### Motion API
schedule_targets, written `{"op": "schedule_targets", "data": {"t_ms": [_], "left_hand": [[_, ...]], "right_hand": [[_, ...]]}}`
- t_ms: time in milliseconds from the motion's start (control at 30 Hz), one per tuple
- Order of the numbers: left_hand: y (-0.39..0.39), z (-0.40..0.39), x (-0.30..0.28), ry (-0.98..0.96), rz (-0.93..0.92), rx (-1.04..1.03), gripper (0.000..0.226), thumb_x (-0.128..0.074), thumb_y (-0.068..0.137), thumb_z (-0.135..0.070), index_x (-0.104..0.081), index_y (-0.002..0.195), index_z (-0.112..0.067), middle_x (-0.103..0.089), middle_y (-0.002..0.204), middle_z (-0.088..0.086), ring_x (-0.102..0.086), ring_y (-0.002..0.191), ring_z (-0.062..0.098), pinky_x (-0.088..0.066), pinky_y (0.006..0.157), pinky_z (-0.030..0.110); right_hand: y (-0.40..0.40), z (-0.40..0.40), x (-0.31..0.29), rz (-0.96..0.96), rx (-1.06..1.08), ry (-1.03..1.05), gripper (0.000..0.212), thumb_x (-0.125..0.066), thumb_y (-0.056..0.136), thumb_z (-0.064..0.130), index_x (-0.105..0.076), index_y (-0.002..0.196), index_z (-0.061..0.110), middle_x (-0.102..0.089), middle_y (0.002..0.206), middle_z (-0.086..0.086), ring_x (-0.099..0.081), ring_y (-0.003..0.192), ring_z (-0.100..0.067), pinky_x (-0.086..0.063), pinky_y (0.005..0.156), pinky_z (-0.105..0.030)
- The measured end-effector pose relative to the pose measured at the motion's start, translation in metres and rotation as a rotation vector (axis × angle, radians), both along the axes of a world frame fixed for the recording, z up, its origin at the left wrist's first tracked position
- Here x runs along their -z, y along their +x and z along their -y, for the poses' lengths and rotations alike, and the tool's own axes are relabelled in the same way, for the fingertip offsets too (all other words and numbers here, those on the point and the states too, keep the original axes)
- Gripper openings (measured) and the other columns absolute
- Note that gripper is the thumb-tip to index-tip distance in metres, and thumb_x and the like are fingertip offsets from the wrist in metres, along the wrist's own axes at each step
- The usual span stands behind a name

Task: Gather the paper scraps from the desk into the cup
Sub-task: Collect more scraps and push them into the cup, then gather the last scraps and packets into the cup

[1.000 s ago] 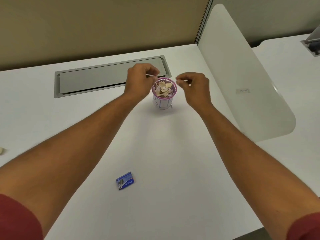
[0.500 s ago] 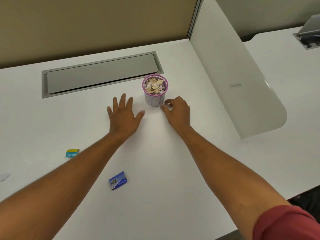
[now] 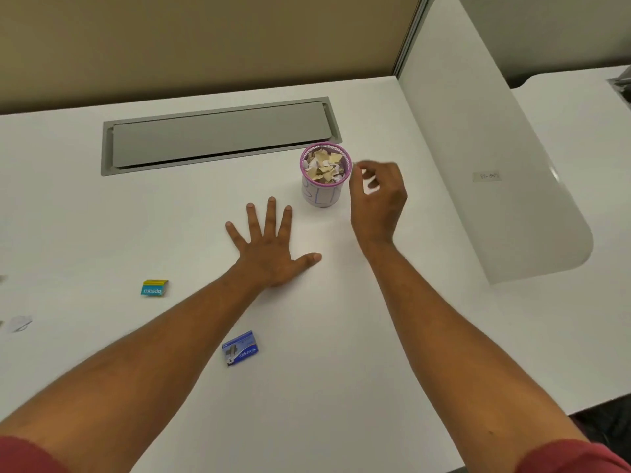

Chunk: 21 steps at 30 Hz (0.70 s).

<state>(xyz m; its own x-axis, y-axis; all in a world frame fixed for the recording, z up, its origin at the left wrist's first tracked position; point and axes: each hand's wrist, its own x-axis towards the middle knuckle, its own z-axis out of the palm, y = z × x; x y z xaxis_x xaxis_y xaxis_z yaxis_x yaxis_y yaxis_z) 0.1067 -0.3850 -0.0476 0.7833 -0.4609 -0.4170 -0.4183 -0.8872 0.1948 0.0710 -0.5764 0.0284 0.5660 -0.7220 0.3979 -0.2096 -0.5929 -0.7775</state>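
Observation:
A small white cup (image 3: 322, 197) with a pink rim stands on the white desk (image 3: 341, 336), heaped with beige and white paper scraps (image 3: 324, 167). My left hand (image 3: 269, 250) lies flat on the desk in front and to the left of the cup, fingers spread and holding nothing. Just right of the cup's rim, my right hand (image 3: 379, 203) hovers with curled fingers and its thumb close to the rim. I cannot make out whether a scrap sits between its fingertips. One white paper scrap (image 3: 18, 323) lies at the desk's far left edge.
A grey cable hatch (image 3: 218, 134) is set into the desk behind the cup. A teal and yellow box (image 3: 154, 288) and a blue box (image 3: 240, 348) lie on the near left of the desk. A white divider panel (image 3: 495, 165) stands at the right.
Both hands dropped from above the cup to the desk. The left hand now rests flat and spread. The right hand has since risen from the cup's base to beside its rim.

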Motion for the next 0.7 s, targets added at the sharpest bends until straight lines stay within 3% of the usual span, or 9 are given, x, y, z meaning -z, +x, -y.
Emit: {"op": "schedule_targets", "data": {"t_ms": [67, 167, 233, 400, 567, 700], "left_hand": [[0.001, 0.002, -0.002, 0.021, -0.023, -0.004, 0.122, -0.013, 0.069, -0.105, 0.026, 0.161, -0.034, 0.042, 0.167, -0.002, 0.040, 0.153, 0.039, 0.022, 0.112, 0.077], [0.002, 0.003, -0.003, 0.038, -0.046, -0.007, 0.123, -0.015, 0.069, -0.105, 0.027, 0.160, -0.035, 0.044, 0.166, -0.002, 0.041, 0.152, 0.038, 0.023, 0.111, 0.077], [0.003, 0.002, -0.003, 0.042, -0.054, -0.004, 0.123, -0.015, 0.069, -0.105, 0.028, 0.160, -0.035, 0.044, 0.165, -0.002, 0.042, 0.151, 0.038, 0.023, 0.111, 0.077], [0.006, 0.002, -0.002, 0.037, -0.066, 0.004, 0.123, -0.015, 0.068, -0.106, 0.029, 0.159, -0.036, 0.045, 0.165, -0.003, 0.042, 0.151, 0.038, 0.024, 0.110, 0.077], [0.009, 0.002, -0.020, 0.057, -0.168, 0.032, 0.119, -0.030, 0.077, -0.099, 0.028, 0.160, -0.037, 0.047, 0.163, -0.004, 0.043, 0.150, 0.037, 0.022, 0.113, 0.076], [0.017, -0.018, -0.060, -0.103, -0.261, 0.076, 0.099, -0.043, 0.093, -0.081, 0.002, 0.167, -0.034, 0.024, 0.174, -0.007, 0.017, 0.162, 0.029, 0.003, 0.126, 0.066]], "right_hand": [[0.012, -0.002, -0.015, -0.038, -0.112, -0.088, 0.008, -0.069, 0.090, 0.024, -0.075, 0.093, 0.020, -0.067, 0.088, 0.002, -0.061, 0.077, -0.018, -0.051, 0.069, -0.038], [0.021, 0.001, -0.022, -0.302, -0.212, -0.220, 0.019, -0.063, 0.094, 0.029, -0.078, 0.102, 0.021, -0.069, 0.100, 0.000, -0.058, 0.098, -0.025, -0.046, 0.084, -0.042], [0.021, 0.006, -0.024, -0.376, -0.224, -0.220, 0.024, -0.059, 0.096, 0.028, -0.079, 0.108, 0.020, -0.067, 0.105, -0.002, -0.055, 0.103, -0.027, -0.045, 0.089, -0.044], [0.013, 0.010, -0.029, -0.346, -0.162, -0.262, 0.032, -0.053, 0.093, 0.013, -0.078, 0.112, 0.022, -0.063, 0.104, -0.005, -0.056, 0.097, -0.027, -0.050, 0.084, -0.044], [0.000, 0.005, -0.033, -0.624, -0.308, -0.441, 0.030, -0.053, 0.100, 0.019, -0.072, 0.123, 0.024, -0.056, 0.123, -0.009, -0.051, 0.108, -0.034, -0.045, 0.087, -0.044], [-0.012, -0.009, -0.048, -0.527, -0.274, -0.506, 0.046, -0.049, 0.094, 0.004, -0.060, 0.137, 0.018, -0.053, 0.127, -0.013, -0.052, 0.103, -0.036, -0.047, 0.082, -0.046]]}}
